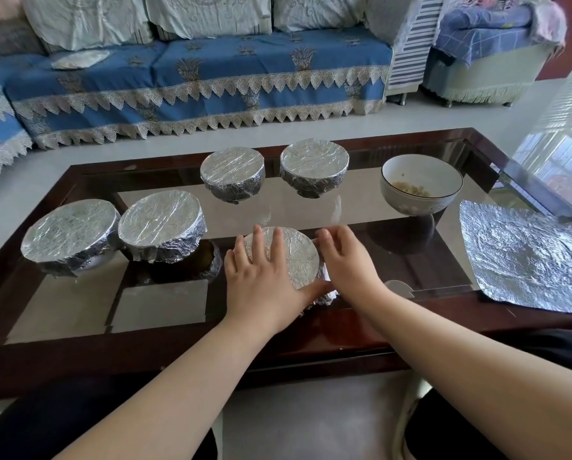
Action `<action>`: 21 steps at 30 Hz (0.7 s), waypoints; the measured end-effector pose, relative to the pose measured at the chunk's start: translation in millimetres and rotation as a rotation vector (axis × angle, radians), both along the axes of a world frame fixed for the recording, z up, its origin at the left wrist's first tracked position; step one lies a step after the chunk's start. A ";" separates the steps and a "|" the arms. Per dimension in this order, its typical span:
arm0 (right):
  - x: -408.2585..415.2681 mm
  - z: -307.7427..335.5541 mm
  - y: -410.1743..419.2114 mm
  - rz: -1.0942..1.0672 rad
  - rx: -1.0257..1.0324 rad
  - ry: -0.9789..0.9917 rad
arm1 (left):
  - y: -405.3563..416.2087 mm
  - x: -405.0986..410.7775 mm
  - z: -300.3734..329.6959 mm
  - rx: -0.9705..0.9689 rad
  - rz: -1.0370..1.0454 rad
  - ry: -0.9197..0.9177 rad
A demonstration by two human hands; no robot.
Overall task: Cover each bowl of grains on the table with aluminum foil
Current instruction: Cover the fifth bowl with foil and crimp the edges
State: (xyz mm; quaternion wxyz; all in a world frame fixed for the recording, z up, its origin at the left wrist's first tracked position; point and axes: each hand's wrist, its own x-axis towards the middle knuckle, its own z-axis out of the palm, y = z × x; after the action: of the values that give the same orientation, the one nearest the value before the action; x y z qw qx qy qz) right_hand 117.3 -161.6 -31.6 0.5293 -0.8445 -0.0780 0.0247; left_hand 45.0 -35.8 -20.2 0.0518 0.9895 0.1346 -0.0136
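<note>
Five of the six bowls are wrapped now, and the person is finishing the one nearest them at the front middle of the glass table (410, 270). The left hand (261, 277) lies flat on top of the foil-covered bowl (297, 257), fingers straight and spread a bit, thumb hooked along the near edge. The right hand (347, 260) cups the right side, fingers loosely curved against the foil skirt, pressing rather than pinching as far as I can tell.

My guess is the foil is thin, light and crinkly, holds whatever shape you squash it into, and tears if you yank it. So squeeze it in under the rim, not on the flat top. The bowl itself looks ceramic, so a bit heavy and breakable.

The bowl sits upright, opening up, round, so no real long axis.

One open bowl (422, 184) with grains sits back right, and a loose foil sheet (526, 257) lies flat at the right edge, just beside it.
</note>
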 end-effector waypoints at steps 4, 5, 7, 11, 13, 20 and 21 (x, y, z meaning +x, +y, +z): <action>-13.5 -4.7 -6.9 0.071 0.086 0.066 | 2.7 1.4 6.0 -0.005 -0.012 0.085; -13.4 -5.8 -8.8 0.095 0.084 0.066 | 4.2 1.7 9.5 -0.016 -0.022 0.112; -13.3 -8.3 -9.4 0.133 0.088 0.066 | 10.4 1.4 18.6 -0.034 -0.056 0.150; -10.5 -12.8 -3.6 0.145 0.092 0.033 | 31.2 -2.4 26.6 0.033 -0.130 0.188; -6.7 -13.1 -0.9 0.137 0.049 -0.001 | 35.8 -4.2 23.5 0.068 -0.160 0.191; -18.8 -27.9 1.2 0.125 0.057 -0.135 | 36.0 -0.4 9.4 -0.060 -0.183 0.128; -21.8 -32.2 1.2 0.113 0.068 -0.131 | 36.2 -0.6 8.0 -0.068 -0.180 0.117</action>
State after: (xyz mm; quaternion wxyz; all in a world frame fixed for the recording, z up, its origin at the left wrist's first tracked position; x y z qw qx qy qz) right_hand 95.6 -160.3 -63.9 0.5492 -0.8201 -0.1610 -0.0035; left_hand 44.4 0.4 -12.2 0.0758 0.9927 0.0473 -0.0806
